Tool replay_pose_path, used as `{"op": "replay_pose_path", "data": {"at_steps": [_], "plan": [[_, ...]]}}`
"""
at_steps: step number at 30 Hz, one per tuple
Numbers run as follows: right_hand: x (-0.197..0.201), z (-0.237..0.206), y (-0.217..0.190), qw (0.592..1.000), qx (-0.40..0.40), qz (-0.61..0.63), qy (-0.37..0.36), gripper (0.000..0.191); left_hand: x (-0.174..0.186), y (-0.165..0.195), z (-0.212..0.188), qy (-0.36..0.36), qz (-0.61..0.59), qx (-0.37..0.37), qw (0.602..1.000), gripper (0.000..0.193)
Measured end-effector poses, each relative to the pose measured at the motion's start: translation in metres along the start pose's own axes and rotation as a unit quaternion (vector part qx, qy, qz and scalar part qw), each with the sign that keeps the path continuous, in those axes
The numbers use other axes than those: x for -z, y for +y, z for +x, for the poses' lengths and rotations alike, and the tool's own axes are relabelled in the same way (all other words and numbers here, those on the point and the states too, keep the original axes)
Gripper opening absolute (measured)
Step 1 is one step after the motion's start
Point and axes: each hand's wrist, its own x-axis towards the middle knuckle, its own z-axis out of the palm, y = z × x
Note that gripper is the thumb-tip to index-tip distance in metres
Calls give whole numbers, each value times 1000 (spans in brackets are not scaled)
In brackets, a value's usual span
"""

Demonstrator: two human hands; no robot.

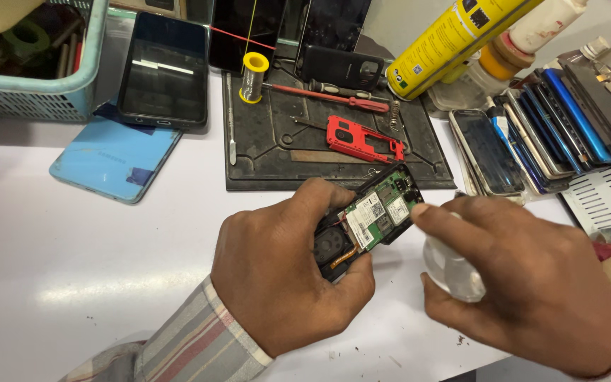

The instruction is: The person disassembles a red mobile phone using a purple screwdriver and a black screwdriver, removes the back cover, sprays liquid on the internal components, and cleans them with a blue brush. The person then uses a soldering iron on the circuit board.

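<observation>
1. Two hands meet just below the frame's centre, over a white table (72, 269). The left hand (288, 272) is closed around an opened phone (369, 216), fingers curled over its lower left end and thumb underneath.
2. Its long axis runs diagonally, from lower left inside the left hand up to the right, where the green board (380, 212) lies exposed and facing up.
3. The right hand (532, 276) is closed on a small clear bottle (450, 265); its forefinger reaches left, and the tip touches or nearly touches the board's right edge.
4. Of the two, the left hand carries the phone; the right comes at it from the right, at the free upper end.
5. Just above lies a dark mat (270, 152) bearing a red frame (362, 138), a red screwdriver (341, 95) and a solder spool (254, 76).
6. More phones (539, 134) stand stacked at the right, a yellow can (454, 39) at top right, and a blue basket (37, 92) at top left.
</observation>
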Motion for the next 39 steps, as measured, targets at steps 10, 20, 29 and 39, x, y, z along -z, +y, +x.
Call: {"op": "replay_pose_path", "data": {"at_steps": [10, 20, 29, 39], "plan": [[-2, 2, 16, 996, -85, 1, -17, 81, -4, -1, 1, 12, 13, -12, 1000, 42], [4, -10, 48, 959, -163, 190, 132, 76, -4, -4, 1, -29, 35, 4, 999, 43], [-42, 5, 164, 936, -121, 133, 303, 43, -7, -4, 1, -115, 96, 13, 989, 40], [-103, 57, 212, 932, -86, 20, 350, 74, -11, -10, 7, -163, 149, 8, 975, 30]]}}
